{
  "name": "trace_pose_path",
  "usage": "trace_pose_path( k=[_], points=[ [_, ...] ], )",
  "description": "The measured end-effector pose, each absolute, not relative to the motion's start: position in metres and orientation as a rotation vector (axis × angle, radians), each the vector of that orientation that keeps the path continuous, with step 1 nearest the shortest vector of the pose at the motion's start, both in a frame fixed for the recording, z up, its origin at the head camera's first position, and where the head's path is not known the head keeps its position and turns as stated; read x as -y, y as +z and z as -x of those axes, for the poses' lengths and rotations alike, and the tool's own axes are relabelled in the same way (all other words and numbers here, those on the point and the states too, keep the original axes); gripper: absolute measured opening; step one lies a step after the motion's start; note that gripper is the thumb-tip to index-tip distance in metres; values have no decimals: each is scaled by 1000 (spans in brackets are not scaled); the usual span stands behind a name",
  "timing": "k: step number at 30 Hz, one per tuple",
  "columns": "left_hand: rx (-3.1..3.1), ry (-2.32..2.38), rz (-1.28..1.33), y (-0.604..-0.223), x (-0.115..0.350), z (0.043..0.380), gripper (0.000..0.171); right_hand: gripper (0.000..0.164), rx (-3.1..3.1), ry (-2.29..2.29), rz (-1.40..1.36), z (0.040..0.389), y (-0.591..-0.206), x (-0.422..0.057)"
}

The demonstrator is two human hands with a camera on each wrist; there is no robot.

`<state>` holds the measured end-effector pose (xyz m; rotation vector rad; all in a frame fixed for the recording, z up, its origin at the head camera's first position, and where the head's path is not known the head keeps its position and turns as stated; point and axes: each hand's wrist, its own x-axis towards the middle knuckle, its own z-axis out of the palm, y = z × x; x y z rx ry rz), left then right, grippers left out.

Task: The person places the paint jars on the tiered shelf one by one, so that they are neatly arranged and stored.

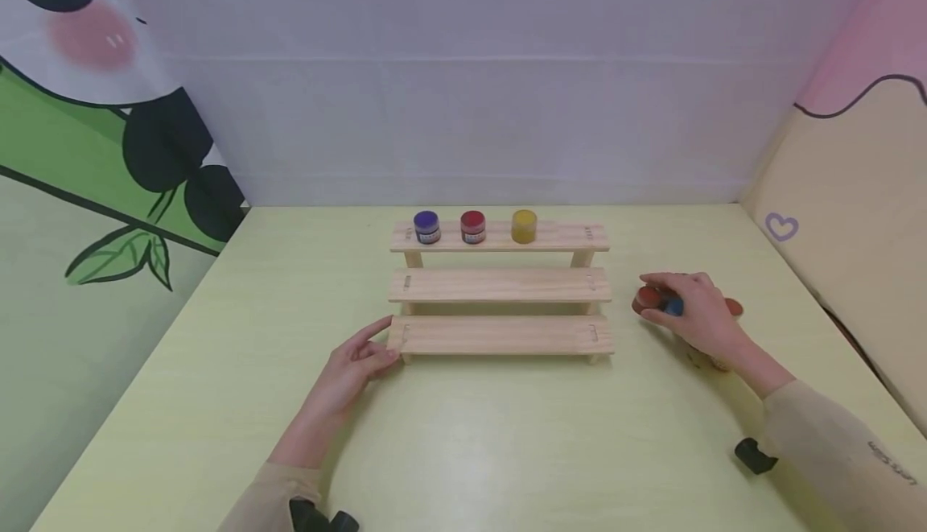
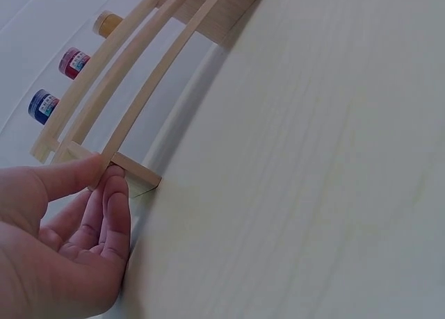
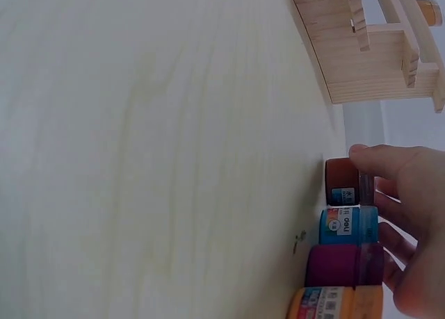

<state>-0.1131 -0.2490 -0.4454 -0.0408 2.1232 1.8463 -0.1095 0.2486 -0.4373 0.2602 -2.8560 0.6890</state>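
Note:
A three-step wooden rack (image 1: pixel 500 335) stands mid-table. My left hand (image 1: pixel 351 375) pinches the left end of its lowest board, thumb above and fingers beneath in the left wrist view. On the top step sit a dark blue paint jar (image 1: pixel 427 228), a red paint jar (image 1: pixel 473 227) and a yellow paint jar (image 1: pixel 524 226). Right of the rack, my right hand (image 1: pixel 695 315) grips a brown paint jar (image 3: pixel 341 181) between thumb and fingers. Beside that jar stand a light blue jar (image 3: pixel 339 225), a purple jar (image 3: pixel 334 265) and an orange jar (image 3: pixel 323 305), partly under the hand.
Another jar with an orange-red lid (image 1: pixel 735 307) shows behind my right hand. A pale wall (image 1: pixel 492 129) rises at the table's back edge, with printed side panels (image 1: pixel 840 194) left and right. Dark wrist mounts (image 1: pixel 756 456) sit at both sleeves.

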Motion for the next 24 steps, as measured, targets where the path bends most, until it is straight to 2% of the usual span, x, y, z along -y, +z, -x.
trace_pose_path(
  k=[6,13,24],
  points=[
    [-2123,1846,46,-446,249,114,62,41,2791,690,-341,112,-440,-251],
    [-2126,1841,61,-448,249,114,62,39,2736,677,-375,114,-441,-251],
    [-2114,1854,36,-445,249,114,63,39,2598,702,-352,122,-422,-242]
  ],
)
